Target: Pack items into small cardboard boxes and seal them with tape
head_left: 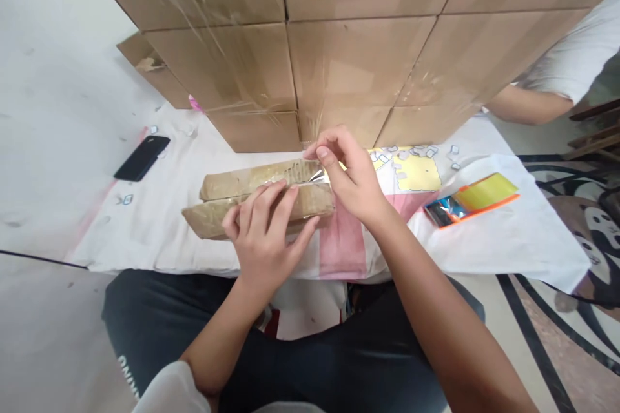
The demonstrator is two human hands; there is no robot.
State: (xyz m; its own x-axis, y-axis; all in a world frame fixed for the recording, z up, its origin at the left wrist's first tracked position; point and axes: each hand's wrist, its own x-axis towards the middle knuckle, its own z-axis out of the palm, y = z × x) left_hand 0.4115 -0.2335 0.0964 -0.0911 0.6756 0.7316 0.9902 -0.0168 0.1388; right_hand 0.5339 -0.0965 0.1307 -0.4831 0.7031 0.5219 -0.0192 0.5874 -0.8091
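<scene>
On the cloth-covered table lies a long, narrow cardboard box, its top split by a lengthwise gap and partly covered with shiny clear tape. My left hand grips its near half, fingers over the top and thumb along the front side. Above the box's right end, my right hand is closed in a pinch, thumb against forefinger. Shiny clear film shows just under those fingertips. Whatever is between them is too small or hidden to make out.
Taped cardboard boxes are stacked right behind. A black phone lies left. To the right are a yellow sheet with small paper scraps and an orange-edged packet. Another person's arm reaches behind the stack.
</scene>
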